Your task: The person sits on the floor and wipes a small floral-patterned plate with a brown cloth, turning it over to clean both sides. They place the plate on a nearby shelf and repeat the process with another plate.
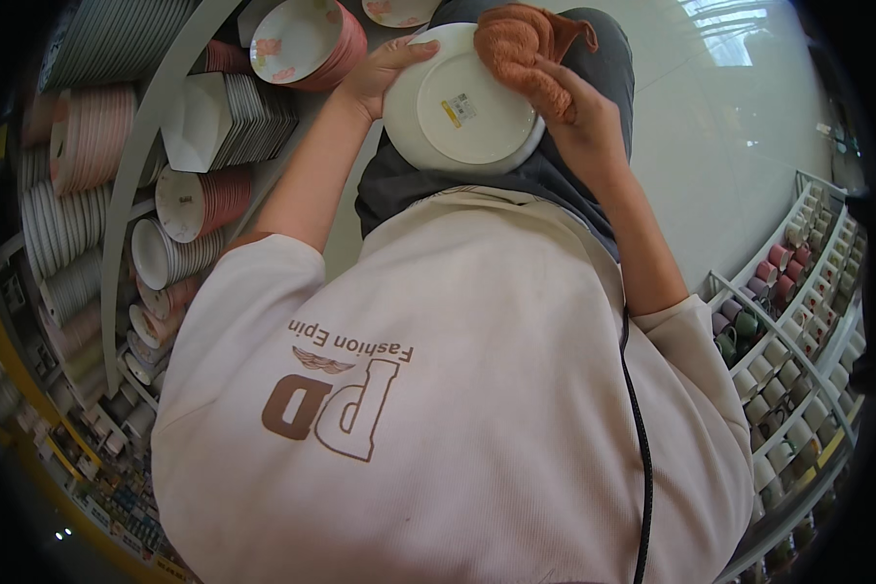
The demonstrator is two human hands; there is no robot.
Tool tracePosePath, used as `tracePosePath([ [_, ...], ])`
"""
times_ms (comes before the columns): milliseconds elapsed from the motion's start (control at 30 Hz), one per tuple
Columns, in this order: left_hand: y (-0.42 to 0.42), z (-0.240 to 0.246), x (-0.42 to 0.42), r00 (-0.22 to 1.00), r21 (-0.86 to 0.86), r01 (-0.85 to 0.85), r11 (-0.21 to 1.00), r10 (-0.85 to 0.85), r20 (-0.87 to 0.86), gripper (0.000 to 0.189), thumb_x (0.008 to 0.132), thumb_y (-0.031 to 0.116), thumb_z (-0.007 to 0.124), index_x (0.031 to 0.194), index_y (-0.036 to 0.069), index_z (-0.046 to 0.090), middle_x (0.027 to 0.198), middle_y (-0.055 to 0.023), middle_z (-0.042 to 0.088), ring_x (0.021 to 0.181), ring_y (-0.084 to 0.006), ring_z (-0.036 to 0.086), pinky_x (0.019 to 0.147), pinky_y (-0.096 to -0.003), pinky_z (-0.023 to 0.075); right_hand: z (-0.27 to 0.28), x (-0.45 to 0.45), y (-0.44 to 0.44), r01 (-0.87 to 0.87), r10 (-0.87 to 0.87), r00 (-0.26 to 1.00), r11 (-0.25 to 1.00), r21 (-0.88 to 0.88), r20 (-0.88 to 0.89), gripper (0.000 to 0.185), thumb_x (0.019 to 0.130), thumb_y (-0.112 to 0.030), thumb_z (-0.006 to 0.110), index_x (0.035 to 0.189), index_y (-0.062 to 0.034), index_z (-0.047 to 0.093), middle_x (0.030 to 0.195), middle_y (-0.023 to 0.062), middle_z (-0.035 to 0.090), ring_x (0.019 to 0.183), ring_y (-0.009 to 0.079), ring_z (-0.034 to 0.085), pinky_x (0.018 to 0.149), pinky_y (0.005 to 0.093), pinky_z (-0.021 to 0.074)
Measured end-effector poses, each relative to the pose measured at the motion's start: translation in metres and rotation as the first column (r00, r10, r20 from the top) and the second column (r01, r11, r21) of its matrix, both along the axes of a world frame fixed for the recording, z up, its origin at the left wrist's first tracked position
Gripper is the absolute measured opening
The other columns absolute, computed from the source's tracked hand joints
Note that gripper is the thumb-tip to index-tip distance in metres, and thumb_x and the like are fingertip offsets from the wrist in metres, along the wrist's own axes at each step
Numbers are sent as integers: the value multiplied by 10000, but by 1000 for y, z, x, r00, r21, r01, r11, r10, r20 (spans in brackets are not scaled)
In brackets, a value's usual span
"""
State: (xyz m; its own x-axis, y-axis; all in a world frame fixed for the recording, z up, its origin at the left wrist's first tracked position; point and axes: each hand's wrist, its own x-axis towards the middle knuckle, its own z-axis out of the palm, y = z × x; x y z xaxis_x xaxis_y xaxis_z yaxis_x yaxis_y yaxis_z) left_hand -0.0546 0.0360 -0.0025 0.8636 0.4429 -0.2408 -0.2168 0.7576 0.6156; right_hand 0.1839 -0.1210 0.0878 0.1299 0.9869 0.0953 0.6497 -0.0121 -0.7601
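Note:
A white ceramic plate (438,150) is held over my lap with its underside facing up. A printed label sticks to the middle of that underside. My left hand (383,73) grips the plate's left rim, thumb on the upturned face. Bunched in my right hand (584,124) is an orange-brown cloth (515,47), which lies against the plate's right edge and hides part of the rim. Just left of my left hand, a stack of pink-edged floral bowls (299,44) rests on the shelf.
On the left, a white shelf unit (142,131) carries stacked plates and bowls, including square white dishes (204,120). A mug rack (788,321) with rows of cups stands at the right. Glossy pale floor tiles (715,146) stretch between them. A dark cord (636,409) hangs down my shirt.

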Motion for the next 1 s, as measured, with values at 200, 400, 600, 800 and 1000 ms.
tracePosePath([
  [200,-9,-18,-14,997,-99,-62,993,66,36,371,967,234,673,1254,2,632,1135,-135,724,969,-213,734,866,-363,610,13,8,-56,-207,191,976,960,-186,-101,337,892,-70,716,1223,-38,659,1116,149,722,1024,289,706,887,352,537],
  [400,-9,-29,-6,986,-141,-154,978,162,45,362,965,236,675,1235,-1,640,1103,-130,730,947,-214,735,859,-360,609,12,28,-4,257,-231,907,966,26,-352,311,930,-130,695,1234,-68,671,967,64,719,865,147,660,776,277,529],
  [600,-16,-27,-12,976,-99,-214,972,216,9,403,957,261,684,1258,0,622,1150,-141,715,995,-220,722,895,-362,596,-14,-4,-33,99,-102,993,994,-38,-64,385,842,-11,714,1220,-60,659,1113,182,711,1069,379,667,929,373,532],
  [800,-16,-32,-6,966,-164,-233,959,247,75,472,952,284,686,1315,2,580,1212,-148,691,1074,-234,695,945,-386,574,12,21,-77,-147,125,987,959,-244,-103,298,922,-80,707,1216,-58,665,1078,108,712,1016,203,672,955,315,491],
  [1000,-16,-35,-1,946,-200,-295,934,315,80,477,950,285,687,1324,11,577,1215,-141,690,1099,-237,684,971,-391,560,13,3,-16,362,-340,901,932,32,-269,317,937,-100,672,1253,-68,667,1071,121,724,942,192,689,873,301,528],
])
